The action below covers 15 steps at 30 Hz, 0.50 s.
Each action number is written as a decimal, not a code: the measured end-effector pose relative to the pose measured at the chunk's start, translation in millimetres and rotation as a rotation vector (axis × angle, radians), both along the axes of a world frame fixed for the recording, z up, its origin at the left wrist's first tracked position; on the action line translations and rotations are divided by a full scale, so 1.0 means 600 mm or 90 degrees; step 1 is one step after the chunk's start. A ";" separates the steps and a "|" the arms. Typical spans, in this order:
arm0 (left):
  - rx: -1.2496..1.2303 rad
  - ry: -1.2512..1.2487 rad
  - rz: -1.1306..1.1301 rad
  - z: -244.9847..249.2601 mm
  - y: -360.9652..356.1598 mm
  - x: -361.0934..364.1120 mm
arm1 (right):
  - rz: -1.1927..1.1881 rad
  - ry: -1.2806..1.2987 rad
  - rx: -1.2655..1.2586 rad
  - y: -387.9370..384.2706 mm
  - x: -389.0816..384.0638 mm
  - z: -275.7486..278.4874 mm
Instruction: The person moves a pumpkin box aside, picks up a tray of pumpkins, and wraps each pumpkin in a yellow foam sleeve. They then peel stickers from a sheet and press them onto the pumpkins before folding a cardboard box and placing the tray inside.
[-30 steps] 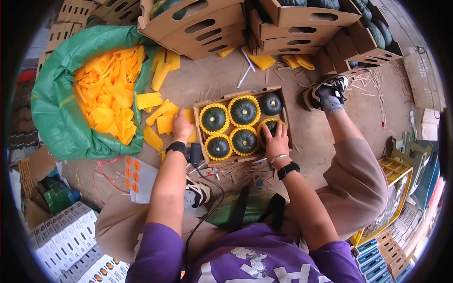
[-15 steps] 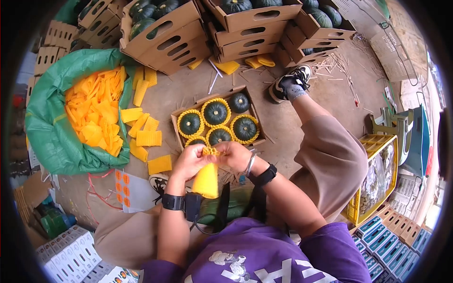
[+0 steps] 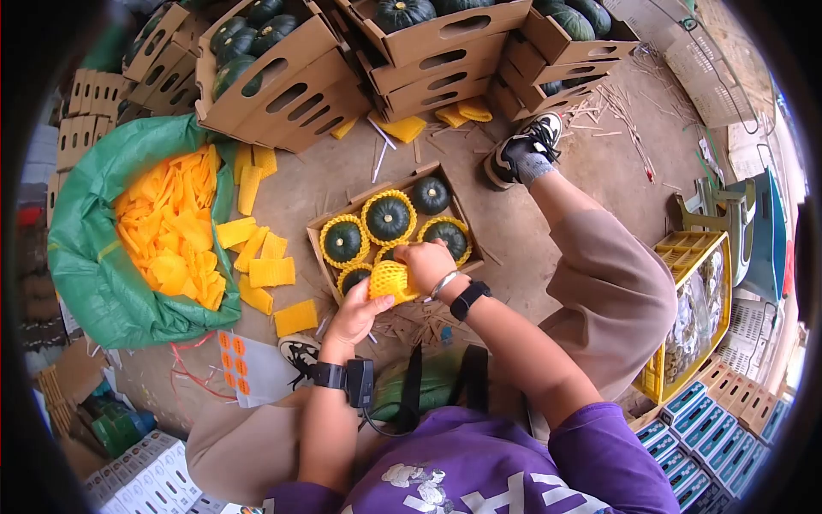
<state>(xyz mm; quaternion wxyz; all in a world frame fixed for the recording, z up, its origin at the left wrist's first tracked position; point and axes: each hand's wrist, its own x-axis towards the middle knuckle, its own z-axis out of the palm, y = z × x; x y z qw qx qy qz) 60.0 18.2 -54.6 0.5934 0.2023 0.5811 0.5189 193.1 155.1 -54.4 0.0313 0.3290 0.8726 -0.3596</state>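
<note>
1. Orange stickers on a sheet; their print is too small to read.
2. Cardboard box on the floor holds green squashes.
3. Left hand and right hand: fingers clamped on a yellow net over the box's near edge.

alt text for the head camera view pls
Seen from above, a seated person's left hand and right hand grip a yellow foam net over a cardboard box of dark green squashes. A green bag of more nets lies beside it.
</note>
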 end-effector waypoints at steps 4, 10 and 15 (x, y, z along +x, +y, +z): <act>-0.040 0.009 0.133 -0.038 0.017 -0.018 | -0.020 -0.073 -0.038 0.086 -0.033 -0.016; -0.088 0.179 -0.050 -0.073 0.023 -0.018 | -0.016 -0.251 0.342 0.151 -0.052 -0.120; -0.191 0.262 0.084 -0.109 0.006 -0.042 | -0.052 -0.182 0.302 0.141 -0.047 -0.035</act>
